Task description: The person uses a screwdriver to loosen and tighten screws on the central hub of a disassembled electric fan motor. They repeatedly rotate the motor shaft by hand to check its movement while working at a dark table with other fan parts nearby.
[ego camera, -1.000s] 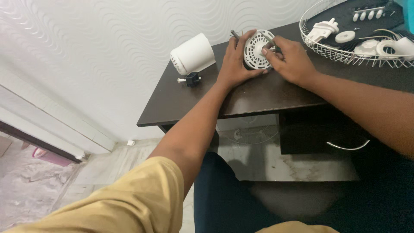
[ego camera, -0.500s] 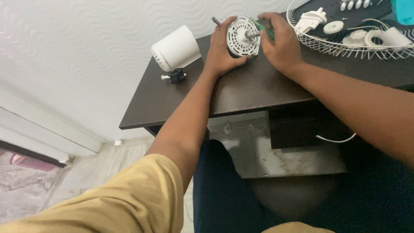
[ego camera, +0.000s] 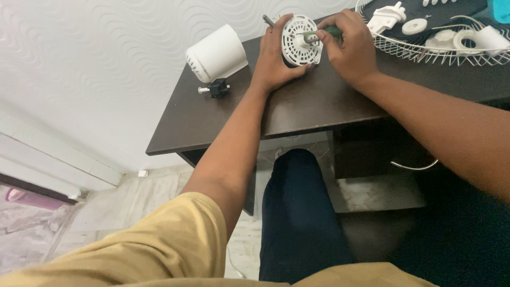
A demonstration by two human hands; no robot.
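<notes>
A round white slotted motor housing (ego camera: 298,40) stands on edge on the dark wooden desk (ego camera: 297,106), with a metal shaft sticking out at its upper left. My left hand (ego camera: 276,56) grips the housing from the left side. My right hand (ego camera: 348,48) is closed around a green-handled screwdriver (ego camera: 319,34), whose metal tip rests against the housing's slotted face.
A white cylindrical cover (ego camera: 217,53) lies on the desk's left part, with a small black part with a white knob (ego camera: 215,89) beside it. A white wire fan guard (ego camera: 435,32) at the right holds several white plastic pieces. My knee is under the desk.
The view has shifted, so the desk and parts sit lower and further left in the frame. Both hands stay on the housing, and the screwdriver keeps against its face.
</notes>
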